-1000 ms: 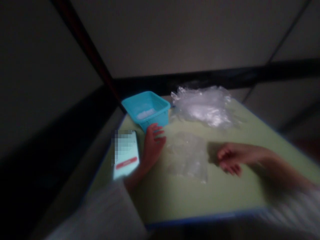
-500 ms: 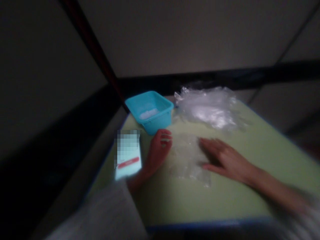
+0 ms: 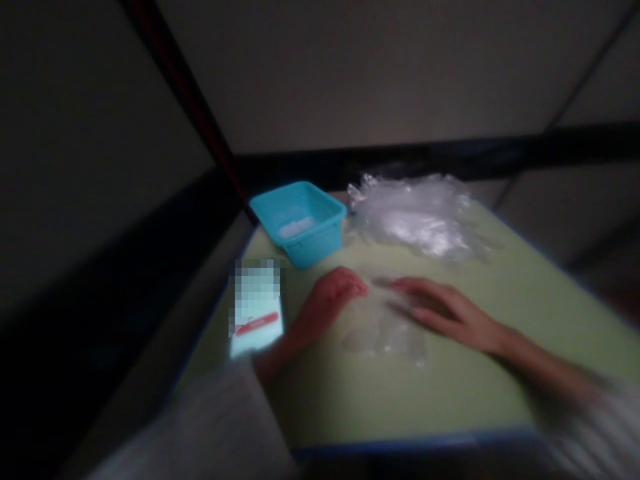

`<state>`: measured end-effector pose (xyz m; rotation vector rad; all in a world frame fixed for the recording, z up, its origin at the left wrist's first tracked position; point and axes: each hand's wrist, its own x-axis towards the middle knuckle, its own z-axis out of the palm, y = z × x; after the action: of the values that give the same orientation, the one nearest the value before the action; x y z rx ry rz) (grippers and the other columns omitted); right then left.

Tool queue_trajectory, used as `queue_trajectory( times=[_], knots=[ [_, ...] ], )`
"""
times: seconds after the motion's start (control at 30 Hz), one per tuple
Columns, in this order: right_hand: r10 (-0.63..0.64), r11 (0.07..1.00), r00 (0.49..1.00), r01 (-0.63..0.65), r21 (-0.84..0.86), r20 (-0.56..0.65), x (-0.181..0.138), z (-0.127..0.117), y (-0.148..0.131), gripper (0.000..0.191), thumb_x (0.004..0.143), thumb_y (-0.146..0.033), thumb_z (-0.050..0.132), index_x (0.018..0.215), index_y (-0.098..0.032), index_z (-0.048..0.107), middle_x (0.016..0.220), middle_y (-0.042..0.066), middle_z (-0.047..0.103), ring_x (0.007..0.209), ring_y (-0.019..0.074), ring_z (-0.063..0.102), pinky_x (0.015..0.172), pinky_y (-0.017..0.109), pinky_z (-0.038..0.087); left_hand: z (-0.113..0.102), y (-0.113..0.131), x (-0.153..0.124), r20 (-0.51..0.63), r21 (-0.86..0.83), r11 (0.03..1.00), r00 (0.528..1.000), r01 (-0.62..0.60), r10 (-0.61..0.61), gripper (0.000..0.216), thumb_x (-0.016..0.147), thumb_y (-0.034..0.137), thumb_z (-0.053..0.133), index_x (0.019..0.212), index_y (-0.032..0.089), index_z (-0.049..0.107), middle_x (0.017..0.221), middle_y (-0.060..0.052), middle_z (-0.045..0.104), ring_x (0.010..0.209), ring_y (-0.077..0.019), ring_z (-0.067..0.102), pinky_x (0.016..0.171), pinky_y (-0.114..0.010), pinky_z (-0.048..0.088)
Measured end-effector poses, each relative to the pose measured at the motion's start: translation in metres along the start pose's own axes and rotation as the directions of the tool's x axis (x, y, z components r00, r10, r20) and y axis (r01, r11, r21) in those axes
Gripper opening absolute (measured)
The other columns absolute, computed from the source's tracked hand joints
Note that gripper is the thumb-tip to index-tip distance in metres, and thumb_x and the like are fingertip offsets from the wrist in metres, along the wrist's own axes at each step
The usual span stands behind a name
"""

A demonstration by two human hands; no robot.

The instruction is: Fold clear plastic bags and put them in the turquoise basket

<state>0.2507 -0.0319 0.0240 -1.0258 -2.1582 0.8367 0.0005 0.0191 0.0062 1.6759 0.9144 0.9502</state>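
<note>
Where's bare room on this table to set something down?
Bare: on the pale green table, the near strip between the flat clear plastic bag and the blue edge, and its right side. Crowded: around the turquoise plastic tub and heap of clear bags.

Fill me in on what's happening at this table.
A person works at a pale green table with both bare hands on a flat clear plastic bag. The left hand curls at the bag's left edge; the blur hides whether it grips. The right hand lies open across the bag's top. Behind them stand a teal tub with something pale inside and a heap of clear plastic. A lit phone lies beside the left forearm.
</note>
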Motion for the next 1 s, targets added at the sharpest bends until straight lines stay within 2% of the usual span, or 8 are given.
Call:
queue_trajectory(
  times=[0.1,0.23,0.57,0.73,0.87,1.0],
  knots=[
    [0.046,0.98,0.998,-0.036,0.194,-0.047,0.003,0.009,-0.004,0.025,0.094,-0.035,0.047,0.114,-0.021,0.053,0.111,0.009,0.064,0.103,0.0213,0.061,0.088,0.039,0.051,0.005,0.006,-0.003,0.145,-0.006,0.999,0.988,0.052,-0.05,0.017,0.084,0.025,0.05,0.085,0.015,0.064,0.091,-0.008,0.069,0.089,-0.0189,0.064,0.081,-0.031,0.05],
    [0.082,0.963,0.997,-0.077,0.258,-0.009,0.007,0.015,0.001,0.019,0.093,-0.034,0.05,0.105,-0.02,0.052,0.098,0.007,0.064,0.092,0.0178,0.061,0.082,0.034,0.051,0.008,0.007,-0.003,0.179,-0.023,0.992,0.977,0.121,-0.115,0.017,0.082,0.027,0.051,0.082,0.014,0.063,0.088,-0.009,0.07,0.087,-0.0199,0.066,0.078,-0.032,0.052],
    [0.14,0.946,0.99,-0.134,0.294,0.002,0.008,0.012,0.008,0.022,0.093,-0.036,0.05,0.108,-0.02,0.051,0.099,0.007,0.063,0.09,0.0177,0.06,0.08,0.035,0.051,0.003,0.001,0.002,0.059,-0.037,0.968,0.968,0.247,-0.245,0.013,0.076,0.024,0.053,0.066,0.016,0.054,0.069,-0.005,0.068,0.065,-0.0157,0.068,0.062,-0.027,0.054],
    [0.139,0.944,0.99,-0.134,0.303,0.004,0.007,0.011,0.008,0.019,0.092,-0.033,0.052,0.104,-0.02,0.052,0.096,0.005,0.062,0.088,0.0167,0.06,0.079,0.033,0.051,-0.009,-0.008,0.006,-0.02,0.007,0.975,0.975,0.223,-0.223,0.014,0.075,0.022,0.052,0.063,0.016,0.054,0.062,-0.002,0.065,0.055,-0.013,0.064,0.053,-0.022,0.05],
    [0.127,0.944,0.991,-0.113,0.31,-0.028,0.005,0.009,0.003,0.014,0.091,-0.031,0.054,0.1,-0.02,0.055,0.094,0.005,0.063,0.088,0.0167,0.061,0.077,0.032,0.051,-0.013,-0.007,0.009,-0.104,-0.01,0.984,0.978,0.178,-0.178,0.015,0.077,0.027,0.052,0.067,0.016,0.052,0.066,-0.002,0.065,0.058,-0.0128,0.065,0.057,-0.024,0.051],
    [0.014,0.981,1.0,-0.01,0.192,-0.022,0.002,0.002,-0.005,0.011,0.091,-0.028,0.054,0.095,-0.019,0.059,0.092,0.006,0.064,0.085,0.017,0.061,0.074,0.031,0.05,-0.006,0.0,0.008,-0.054,-0.083,0.987,0.988,0.138,-0.142,0.02,0.077,0.033,0.055,0.069,0.015,0.055,0.071,-0.004,0.068,0.064,-0.0146,0.066,0.062,-0.026,0.052]
  ],
)
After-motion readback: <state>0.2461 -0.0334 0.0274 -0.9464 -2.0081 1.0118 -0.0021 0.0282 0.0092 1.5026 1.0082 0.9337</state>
